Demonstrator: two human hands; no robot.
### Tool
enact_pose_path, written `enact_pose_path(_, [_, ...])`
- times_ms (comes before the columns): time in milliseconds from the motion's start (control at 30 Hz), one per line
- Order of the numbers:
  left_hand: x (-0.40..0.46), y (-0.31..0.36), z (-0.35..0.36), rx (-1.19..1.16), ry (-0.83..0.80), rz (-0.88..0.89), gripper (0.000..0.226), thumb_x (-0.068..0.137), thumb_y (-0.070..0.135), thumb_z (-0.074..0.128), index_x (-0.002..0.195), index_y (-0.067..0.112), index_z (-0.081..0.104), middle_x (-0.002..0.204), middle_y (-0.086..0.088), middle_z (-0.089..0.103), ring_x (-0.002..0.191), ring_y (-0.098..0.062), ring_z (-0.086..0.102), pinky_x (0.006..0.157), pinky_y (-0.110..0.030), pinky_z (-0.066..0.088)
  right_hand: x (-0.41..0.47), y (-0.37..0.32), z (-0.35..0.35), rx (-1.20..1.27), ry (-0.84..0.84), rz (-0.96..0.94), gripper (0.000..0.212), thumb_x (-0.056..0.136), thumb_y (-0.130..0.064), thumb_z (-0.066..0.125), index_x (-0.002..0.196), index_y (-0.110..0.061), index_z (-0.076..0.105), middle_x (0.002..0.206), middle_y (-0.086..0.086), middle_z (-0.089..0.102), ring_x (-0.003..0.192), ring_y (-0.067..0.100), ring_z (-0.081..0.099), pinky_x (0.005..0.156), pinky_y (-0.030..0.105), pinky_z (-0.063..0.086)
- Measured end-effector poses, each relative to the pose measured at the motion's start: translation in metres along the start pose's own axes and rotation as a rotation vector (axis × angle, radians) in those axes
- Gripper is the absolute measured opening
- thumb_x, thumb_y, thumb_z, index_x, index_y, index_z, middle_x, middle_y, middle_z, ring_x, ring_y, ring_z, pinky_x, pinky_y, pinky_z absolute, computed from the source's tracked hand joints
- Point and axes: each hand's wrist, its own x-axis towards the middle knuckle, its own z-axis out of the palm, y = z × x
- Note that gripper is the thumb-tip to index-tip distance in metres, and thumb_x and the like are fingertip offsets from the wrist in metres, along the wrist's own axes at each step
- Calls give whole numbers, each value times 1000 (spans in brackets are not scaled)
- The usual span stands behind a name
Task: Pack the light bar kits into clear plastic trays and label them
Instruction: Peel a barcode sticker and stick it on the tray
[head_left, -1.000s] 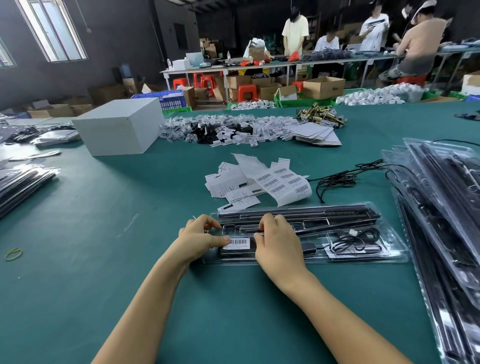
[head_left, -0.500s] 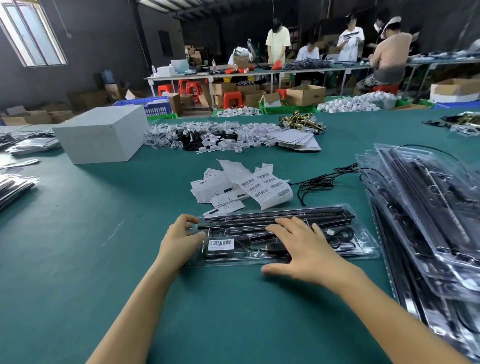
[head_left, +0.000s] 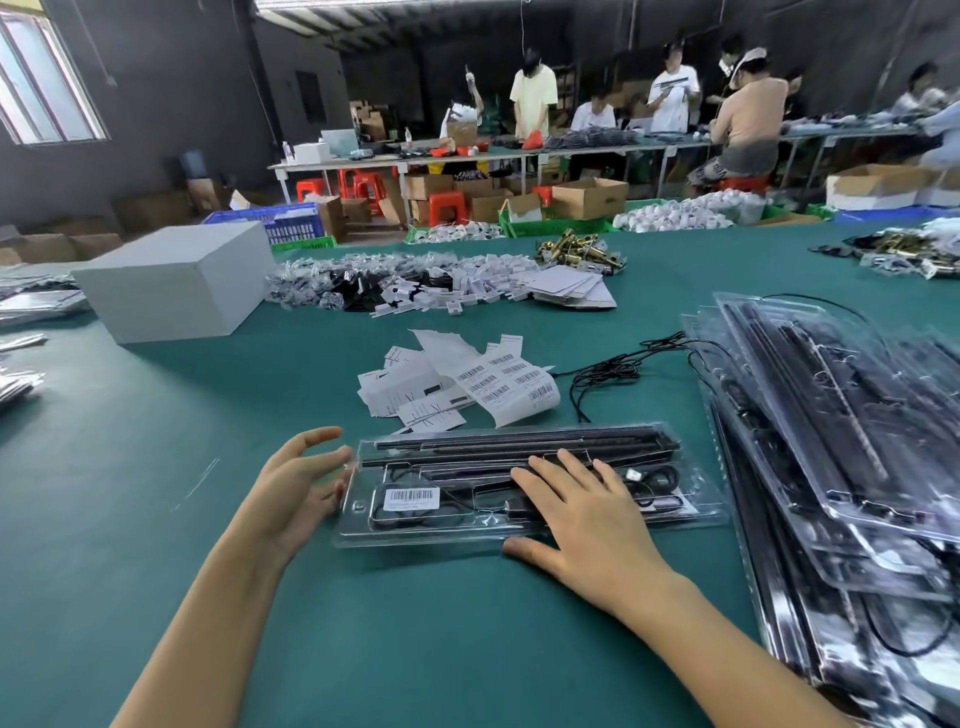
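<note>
Right hand (head_left: 587, 512) flat, fingers straight, pressing clear plastic tray of black light bars (head_left: 524, 480) on green table (head_left: 156, 467). Left hand (head_left: 301, 483) loose at tray's end, contact unclear. I press evenly over white barcode label (head_left: 411, 498).

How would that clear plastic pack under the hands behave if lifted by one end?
The clear tray looks thin and long, so it would probably sag or flex. Its glossy surface may be slippery. The right hand lies flat on it, the left hand beside its end.
</note>
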Motion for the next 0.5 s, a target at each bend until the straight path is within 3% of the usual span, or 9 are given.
enact_pose_path(67, [-1, 2, 1, -83, -20, -30, 22, 90, -3, 54, 108, 10, 57, 77, -10, 67, 56, -14, 62, 48, -19, 52, -3, -2, -5, -9, 38, -19, 82, 83, -77, 34, 150, -31, 23, 155, -3, 29, 145, 25, 20, 116, 48, 11])
enact_pose_path(133, [-3, 0, 5, -73, -52, -52, 23, 91, -2, 54, 112, 8, 55, 79, -10, 67, 57, -14, 62, 47, -20, 52, -7, -5, -9, -53, 111, -35, 79, 77, -72, 54, 140, -25, 46, 140, 1, 52, 132, 28, 45, 107, 53, 34])
enact_pose_path(233, [-7, -3, 12, 9, -70, -69, 24, 91, 2, 54, 114, 8, 54, 80, -11, 67, 54, -15, 62, 44, -19, 48, -7, -7, -7, -78, 290, -52, 64, 64, -45, 84, 121, -21, 67, 114, 4, 69, 108, 28, 65, 88, 49, 53])
enact_pose_path(300, [-8, -1, 16, -29, -118, -79, 25, 89, 8, 56, 114, 7, 57, 91, -15, 66, 64, -20, 64, 50, -23, 51, -6, -8, -6, -103, 391, -44, 62, 57, -24, 91, 114, -17, 70, 107, 7, 70, 100, 27, 68, 84, 43, 56])
enact_pose_path(400, [-12, 2, 21, -222, -248, -47, 23, 84, 23, 57, 90, 9, 75, 88, -12, 72, 70, -21, 70, 61, -30, 59, -5, -10, -12, -166, 546, -22, 51, 51, -6, 85, 101, -13, 73, 93, 5, 68, 85, 28, 64, 71, 35, 53])
enact_pose_path(467, [-12, 1, 24, -339, -292, 7, 28, 87, 32, 55, 97, 14, 75, 95, -8, 73, 76, -19, 70, 73, -33, 60, -5, -11, -20, -186, 602, -7, 42, 50, -3, 80, 89, -14, 70, 79, 1, 63, 73, 25, 55, 60, 32, 45])
enact_pose_path(500, [-11, -1, 25, -390, -296, 22, 30, 91, 35, 52, 102, 15, 71, 96, -8, 72, 75, -19, 69, 72, -32, 60, -5, -12, -25, -186, 616, 6, 38, 50, -2, 80, 84, -14, 68, 74, -1, 60, 69, 23, 51, 57, 32, 43])
